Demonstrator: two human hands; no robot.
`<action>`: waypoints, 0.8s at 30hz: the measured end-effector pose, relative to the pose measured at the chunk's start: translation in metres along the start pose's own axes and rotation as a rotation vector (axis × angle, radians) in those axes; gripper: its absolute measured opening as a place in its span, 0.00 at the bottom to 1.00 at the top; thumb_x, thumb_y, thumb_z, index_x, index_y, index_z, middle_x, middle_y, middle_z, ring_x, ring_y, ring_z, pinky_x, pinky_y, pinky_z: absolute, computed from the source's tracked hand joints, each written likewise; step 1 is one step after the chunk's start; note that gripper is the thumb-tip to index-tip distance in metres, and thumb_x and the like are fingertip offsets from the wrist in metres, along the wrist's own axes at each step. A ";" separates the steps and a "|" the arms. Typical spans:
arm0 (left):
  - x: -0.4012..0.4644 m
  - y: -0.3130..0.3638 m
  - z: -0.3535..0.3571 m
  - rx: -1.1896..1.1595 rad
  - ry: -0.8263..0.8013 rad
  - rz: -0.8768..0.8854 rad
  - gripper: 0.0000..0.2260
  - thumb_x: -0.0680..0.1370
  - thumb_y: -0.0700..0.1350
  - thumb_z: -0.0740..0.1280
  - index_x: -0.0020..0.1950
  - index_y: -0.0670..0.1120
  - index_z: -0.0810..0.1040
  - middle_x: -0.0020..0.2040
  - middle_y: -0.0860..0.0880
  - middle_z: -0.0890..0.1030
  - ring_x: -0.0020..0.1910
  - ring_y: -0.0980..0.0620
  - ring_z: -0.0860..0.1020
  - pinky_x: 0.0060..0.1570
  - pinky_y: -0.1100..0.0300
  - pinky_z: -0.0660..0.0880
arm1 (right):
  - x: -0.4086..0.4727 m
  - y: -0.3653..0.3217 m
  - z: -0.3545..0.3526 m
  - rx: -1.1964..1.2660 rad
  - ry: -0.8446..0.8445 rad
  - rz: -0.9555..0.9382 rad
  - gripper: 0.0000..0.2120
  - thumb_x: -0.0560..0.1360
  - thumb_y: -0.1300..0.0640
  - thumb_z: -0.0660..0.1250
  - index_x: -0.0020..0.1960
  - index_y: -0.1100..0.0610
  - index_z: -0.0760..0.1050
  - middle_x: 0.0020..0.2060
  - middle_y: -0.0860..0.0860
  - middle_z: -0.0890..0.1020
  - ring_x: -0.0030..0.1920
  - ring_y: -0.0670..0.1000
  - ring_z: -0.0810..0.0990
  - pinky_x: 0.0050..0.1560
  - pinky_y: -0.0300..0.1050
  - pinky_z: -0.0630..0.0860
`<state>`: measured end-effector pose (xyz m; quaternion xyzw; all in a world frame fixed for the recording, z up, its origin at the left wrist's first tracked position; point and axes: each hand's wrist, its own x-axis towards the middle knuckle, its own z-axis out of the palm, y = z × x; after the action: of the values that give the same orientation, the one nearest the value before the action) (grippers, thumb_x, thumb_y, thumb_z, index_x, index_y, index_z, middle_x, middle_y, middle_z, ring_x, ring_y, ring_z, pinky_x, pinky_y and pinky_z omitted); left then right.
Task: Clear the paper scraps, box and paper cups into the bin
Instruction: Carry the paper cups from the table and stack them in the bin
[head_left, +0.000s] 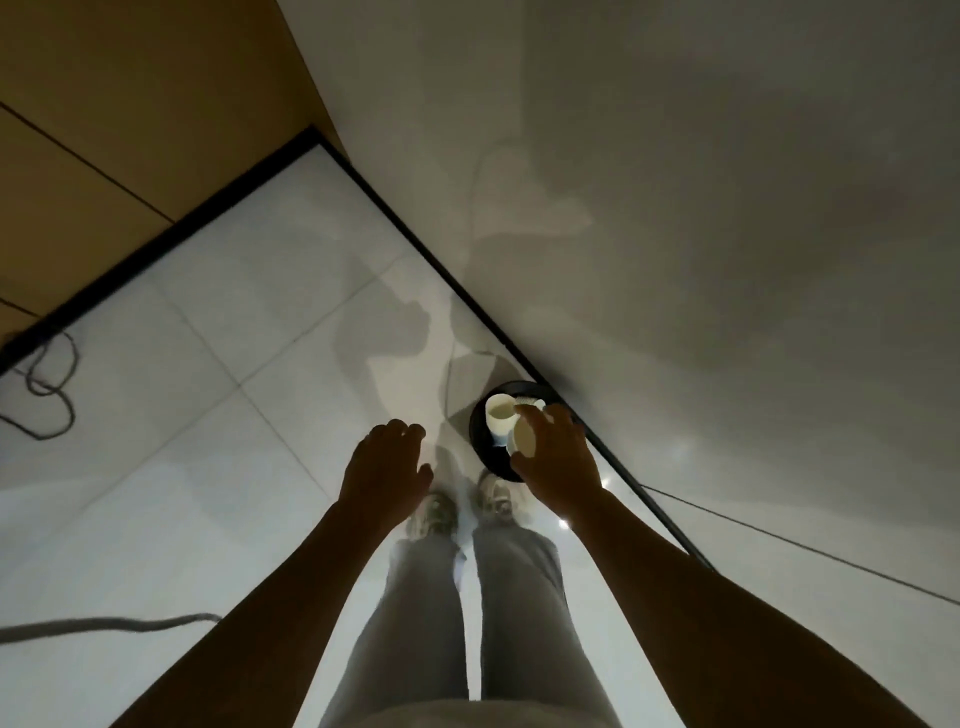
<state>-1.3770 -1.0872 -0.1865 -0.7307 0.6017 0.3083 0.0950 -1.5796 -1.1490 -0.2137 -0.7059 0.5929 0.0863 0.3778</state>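
Holding a paper cup (524, 436) over the bin (480, 441), right hand (558, 457) curled round it, left hand (387, 460) open and empty; off-centre drop could clip the rim.

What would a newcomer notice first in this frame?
The right hand holds a pale paper cup over a round black bin by the wall, where another white paper cup already lies. The left hand hovers empty above the white tiled floor.

Right hand (558, 457) covers the near rim of the bin (480, 441) at centre right and part of one paper cup (524, 441). Bin contents beneath cups indiscernible. Shoes (439, 512) blurred. Cables (47, 384) cut off at left edge.
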 end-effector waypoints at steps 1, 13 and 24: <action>0.014 -0.001 0.010 -0.020 0.009 -0.017 0.19 0.79 0.50 0.61 0.69 0.46 0.68 0.65 0.48 0.72 0.63 0.49 0.70 0.61 0.59 0.68 | 0.021 0.006 0.003 -0.018 -0.011 -0.013 0.28 0.75 0.54 0.68 0.73 0.50 0.63 0.69 0.56 0.67 0.68 0.58 0.68 0.66 0.49 0.69; 0.140 -0.041 0.127 -0.139 0.013 -0.075 0.20 0.79 0.51 0.62 0.68 0.45 0.69 0.66 0.47 0.73 0.65 0.48 0.71 0.63 0.59 0.68 | 0.191 0.058 0.098 -0.128 -0.133 -0.005 0.30 0.74 0.53 0.69 0.73 0.47 0.62 0.71 0.55 0.64 0.69 0.60 0.64 0.60 0.52 0.73; 0.166 -0.080 0.213 -0.180 -0.061 -0.122 0.19 0.78 0.50 0.64 0.67 0.45 0.71 0.66 0.47 0.73 0.64 0.49 0.72 0.59 0.59 0.70 | 0.228 0.114 0.189 -0.215 -0.237 0.021 0.29 0.77 0.51 0.67 0.74 0.47 0.60 0.71 0.56 0.64 0.69 0.61 0.66 0.59 0.52 0.74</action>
<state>-1.3590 -1.0939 -0.4673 -0.7616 0.5230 0.3768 0.0661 -1.5564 -1.2063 -0.5245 -0.7208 0.5391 0.2358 0.3663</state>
